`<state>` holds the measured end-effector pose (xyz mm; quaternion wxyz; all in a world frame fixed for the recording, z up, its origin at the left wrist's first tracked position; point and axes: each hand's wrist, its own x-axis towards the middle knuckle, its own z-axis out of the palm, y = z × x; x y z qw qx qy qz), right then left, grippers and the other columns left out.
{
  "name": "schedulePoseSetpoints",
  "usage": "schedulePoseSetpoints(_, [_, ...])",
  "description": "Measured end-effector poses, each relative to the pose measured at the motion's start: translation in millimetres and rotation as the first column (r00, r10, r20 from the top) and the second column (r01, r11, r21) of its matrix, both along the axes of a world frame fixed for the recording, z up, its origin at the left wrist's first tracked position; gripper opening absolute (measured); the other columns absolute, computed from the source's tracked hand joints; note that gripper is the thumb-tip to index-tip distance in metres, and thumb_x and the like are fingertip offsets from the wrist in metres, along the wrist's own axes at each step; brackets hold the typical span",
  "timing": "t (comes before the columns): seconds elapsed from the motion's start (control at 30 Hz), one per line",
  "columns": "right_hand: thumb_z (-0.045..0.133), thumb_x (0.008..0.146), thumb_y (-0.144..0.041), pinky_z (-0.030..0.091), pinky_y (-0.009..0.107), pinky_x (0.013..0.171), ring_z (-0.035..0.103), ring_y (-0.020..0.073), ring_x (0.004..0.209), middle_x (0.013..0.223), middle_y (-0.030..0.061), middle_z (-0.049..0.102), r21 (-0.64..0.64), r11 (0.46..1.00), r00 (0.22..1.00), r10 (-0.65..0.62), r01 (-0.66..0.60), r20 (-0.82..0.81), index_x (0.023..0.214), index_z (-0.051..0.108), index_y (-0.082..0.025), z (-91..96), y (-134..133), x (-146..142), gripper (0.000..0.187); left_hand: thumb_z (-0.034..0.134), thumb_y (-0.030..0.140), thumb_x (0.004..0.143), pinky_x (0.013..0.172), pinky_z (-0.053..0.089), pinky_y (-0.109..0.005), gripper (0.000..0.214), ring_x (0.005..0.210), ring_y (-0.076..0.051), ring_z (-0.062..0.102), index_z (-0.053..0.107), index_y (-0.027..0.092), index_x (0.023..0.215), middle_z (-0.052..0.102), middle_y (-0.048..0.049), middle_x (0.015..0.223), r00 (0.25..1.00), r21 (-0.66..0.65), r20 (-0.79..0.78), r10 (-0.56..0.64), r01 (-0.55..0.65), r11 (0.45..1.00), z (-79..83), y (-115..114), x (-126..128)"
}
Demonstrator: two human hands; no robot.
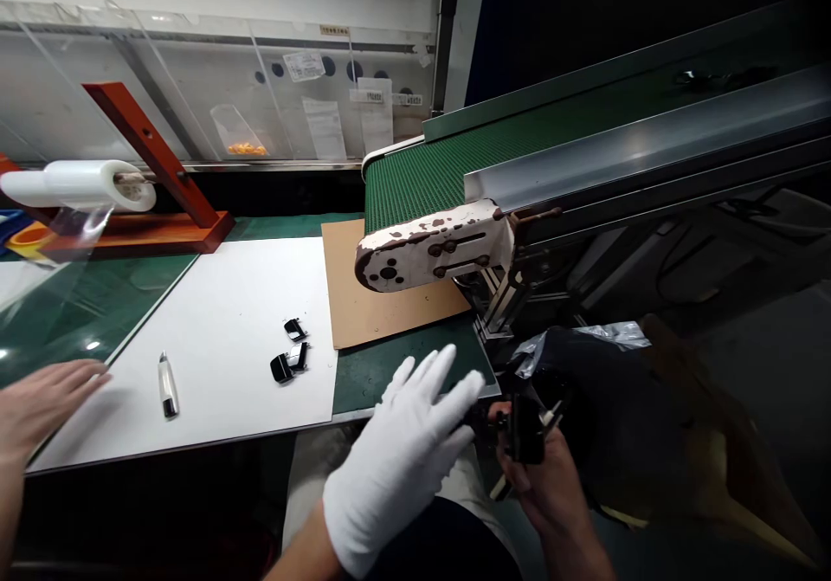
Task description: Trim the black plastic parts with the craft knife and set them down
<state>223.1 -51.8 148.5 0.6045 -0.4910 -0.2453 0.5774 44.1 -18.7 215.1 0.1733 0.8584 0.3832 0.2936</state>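
My left hand point(406, 460), in a white glove, is held over my lap at the table's front edge. Its fingers are stretched out and nothing is in them. To the right of it, my bare right hand point(551, 477) is closed round a glossy black plastic part point(529, 429). A slim tool with a pale handle point(499, 487) and a narrow tip is in the same hand; its exact kind is hard to make out. Several small black plastic pieces point(295, 358) lie on the white sheet point(240, 304), with a white-handled craft knife point(167, 386) to their left.
A green conveyor belt point(415, 178) overhangs a cardboard sheet point(383, 313). A co-worker's bare hand point(52, 399) rests at the left edge. Behind it stands a roll of clear film point(97, 184) on a wooden stand point(156, 161). A dark bag-like shape point(623, 408) is at right.
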Motion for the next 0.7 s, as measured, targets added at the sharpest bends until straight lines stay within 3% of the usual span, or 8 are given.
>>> schedulePoseSetpoints(0.07, [0.083, 0.060, -0.034, 0.021, 0.015, 0.034, 0.027, -0.0010, 0.030, 0.050, -0.0025, 0.058, -0.010, 0.998, 0.998, -0.059, 0.059, -0.023, 0.074, 0.070, -0.019, -2.0, -2, 10, 0.024, 0.053, 0.016, 0.091, 0.107, 0.041, -0.048, 0.046, 0.122, -0.026, 0.056, 0.049, 0.027, 0.135, 0.048, -0.0117, 0.143, 0.943, -0.223, 0.325, 0.065, 0.010, 0.975, 3.5, 1, -12])
schedulePoseSetpoints(0.17, [0.087, 0.049, -0.024, 0.025, 0.013, 0.034, 0.031, -0.0035, 0.029, 0.068, 0.0018, 0.069, -0.027, 0.992, 0.990, -0.126, 0.125, -0.056, 0.073, 0.070, -0.019, -6.5, -4, 23, 0.029, 0.050, 0.026, 0.096, 0.090, 0.055, -0.034, 0.034, 0.080, -0.015, 0.072, 0.056, 0.026, 0.129, 0.072, -0.0068, 0.109, 0.676, -0.553, 0.667, 0.314, 0.167, 0.816, 6.3, 3, -22])
schedulePoseSetpoints(0.27, [0.088, 0.046, -0.021, 0.026, 0.012, 0.033, 0.031, -0.0044, 0.029, 0.069, 0.0014, 0.069, -0.038, 0.988, 0.984, -0.155, 0.153, -0.086, 0.074, 0.070, -0.019, -10.5, -7, 29, 0.033, 0.060, 0.030, 0.090, 0.050, 0.054, -0.016, 0.041, 0.052, -0.008, 0.065, 0.056, 0.022, 0.130, 0.075, -0.0073, 0.095, 0.493, -0.699, 0.693, 0.527, 0.278, 0.659, 5.8, 5, -21])
schedulePoseSetpoints(0.4, [0.087, 0.045, -0.019, 0.028, 0.012, 0.032, 0.031, -0.0043, 0.029, 0.066, 0.0022, 0.068, -0.043, 0.986, 0.981, -0.167, 0.164, -0.102, 0.072, 0.070, -0.017, -11.4, -10, 31, 0.032, 0.066, 0.026, 0.083, 0.024, 0.030, -0.010, 0.056, 0.043, -0.003, 0.057, 0.049, 0.027, 0.136, 0.062, -0.0122, 0.128, 0.492, -0.763, 0.634, 0.597, 0.267, 0.589, -2.0, 7, -15])
schedulePoseSetpoints(0.47, [0.086, 0.045, -0.017, 0.029, 0.013, 0.032, 0.031, -0.0036, 0.029, 0.065, 0.0039, 0.068, -0.042, 0.985, 0.980, -0.168, 0.165, -0.103, 0.071, 0.070, -0.016, -11.1, -10, 32, 0.030, 0.064, 0.022, 0.082, 0.040, 0.049, -0.013, 0.059, 0.059, -0.007, 0.066, 0.046, 0.031, 0.138, 0.050, -0.0100, 0.142, 0.534, -0.730, 0.657, 0.532, 0.274, 0.626, -7.6, 8, -16])
schedulePoseSetpoints(0.53, [0.085, 0.045, -0.016, 0.030, 0.015, 0.032, 0.031, -0.0030, 0.029, 0.065, 0.0047, 0.068, -0.040, 0.985, 0.980, -0.172, 0.168, -0.102, 0.070, 0.070, -0.016, -11.0, -10, 33, 0.029, 0.066, 0.020, 0.079, 0.079, 0.059, -0.027, 0.070, 0.104, -0.020, 0.067, 0.040, 0.034, 0.141, 0.035, -0.0054, 0.152, 0.589, -0.649, 0.707, 0.390, 0.322, 0.690, -12.1, 10, -19])
schedulePoseSetpoints(0.6, [0.085, 0.044, -0.016, 0.030, 0.015, 0.031, 0.031, -0.0028, 0.028, 0.065, 0.0039, 0.068, -0.038, 0.984, 0.979, -0.178, 0.175, -0.103, 0.070, 0.070, -0.017, -10.9, -9, 34, 0.030, 0.067, 0.020, 0.077, 0.106, 0.043, -0.041, 0.080, 0.136, -0.028, 0.039, 0.029, 0.036, 0.145, 0.021, -0.0013, 0.158, 0.620, -0.572, 0.745, 0.247, 0.402, 0.715, -14.1, 12, -24])
schedulePoseSetpoints(0.7, [0.086, 0.043, -0.018, 0.030, 0.014, 0.031, 0.031, -0.0028, 0.028, 0.065, 0.0020, 0.068, -0.033, 0.982, 0.976, -0.191, 0.188, -0.106, 0.072, 0.071, -0.018, -9.8, -8, 35, 0.032, 0.061, 0.024, 0.082, 0.111, 0.035, -0.048, 0.077, 0.141, -0.029, 0.028, 0.021, 0.035, 0.148, 0.018, -0.0027, 0.159, 0.590, -0.547, 0.781, 0.202, 0.493, 0.676, -13.0, 14, -30])
